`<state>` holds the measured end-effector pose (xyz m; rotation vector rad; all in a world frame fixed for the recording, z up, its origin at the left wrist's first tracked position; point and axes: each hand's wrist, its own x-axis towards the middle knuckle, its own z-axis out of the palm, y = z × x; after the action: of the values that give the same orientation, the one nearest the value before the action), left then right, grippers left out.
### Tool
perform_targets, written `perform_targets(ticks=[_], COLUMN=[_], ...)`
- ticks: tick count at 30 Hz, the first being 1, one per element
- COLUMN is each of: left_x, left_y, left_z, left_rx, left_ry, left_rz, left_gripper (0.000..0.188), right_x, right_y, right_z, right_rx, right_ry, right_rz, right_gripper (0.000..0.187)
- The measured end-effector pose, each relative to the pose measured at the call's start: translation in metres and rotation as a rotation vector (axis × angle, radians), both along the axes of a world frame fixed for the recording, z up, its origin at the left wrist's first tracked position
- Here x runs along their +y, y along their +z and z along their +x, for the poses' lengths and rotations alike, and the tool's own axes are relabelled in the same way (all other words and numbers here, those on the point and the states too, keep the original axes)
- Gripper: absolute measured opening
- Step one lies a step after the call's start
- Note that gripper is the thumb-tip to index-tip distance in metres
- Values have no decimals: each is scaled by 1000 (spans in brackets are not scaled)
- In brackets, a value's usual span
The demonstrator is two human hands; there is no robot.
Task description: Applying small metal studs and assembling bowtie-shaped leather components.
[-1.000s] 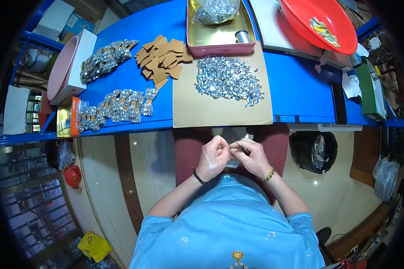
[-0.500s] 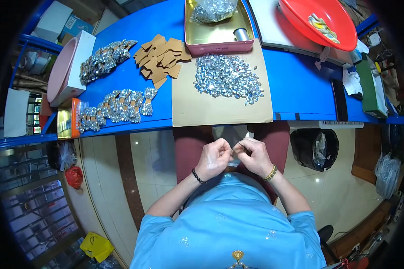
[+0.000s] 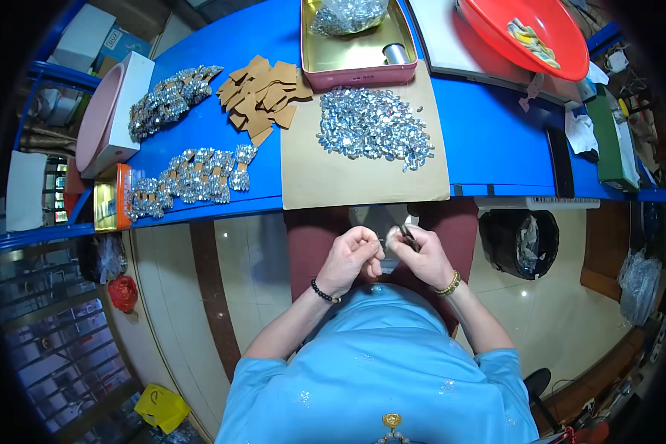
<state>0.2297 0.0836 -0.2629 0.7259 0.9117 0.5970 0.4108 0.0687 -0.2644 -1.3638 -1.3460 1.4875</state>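
Above my lap, just off the table's near edge, my two hands work close together. My left hand (image 3: 350, 260) is closed in a pinch on something too small to name. In my right hand (image 3: 423, 259) the fingers are wrapped round a small dark hand tool (image 3: 408, 237) with two arms, perhaps snips or pliers. On the cardboard sheet (image 3: 364, 189) in front of me lies a heap of loose silvery rhinestones (image 3: 374, 127). Left of it are a pile of brown card pieces (image 3: 263, 95) and two rows of bundled rhinestones (image 3: 200, 175) (image 3: 174, 100).
Behind the stones stands a pink-rimmed tin (image 3: 359, 78) holding a bag of stones and a spool of wire (image 3: 395, 53). A red basin (image 3: 488, 22) is at back right, a dark phone-like slab (image 3: 560, 164) nearer. A black bin (image 3: 503, 255) stands on the floor.
My hands have drawn slightly apart. The dark tool now shows more plainly in my right hand, which has turned a little. Things on the table have not moved.
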Motion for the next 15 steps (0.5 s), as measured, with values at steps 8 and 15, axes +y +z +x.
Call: perform_targets(ticks=[8, 15], left_x=[-1, 3], left_y=[4, 9], left_z=[3, -4], left_rx=[-69, 165], left_ry=[184, 328], left_rz=[7, 282], left_gripper=[9, 7], right_x=[0, -7], right_y=[27, 8], right_z=[-14, 17], right_rx=[302, 220], right_ry=[76, -61], right_rz=[-377, -189], right_gripper=[12, 15])
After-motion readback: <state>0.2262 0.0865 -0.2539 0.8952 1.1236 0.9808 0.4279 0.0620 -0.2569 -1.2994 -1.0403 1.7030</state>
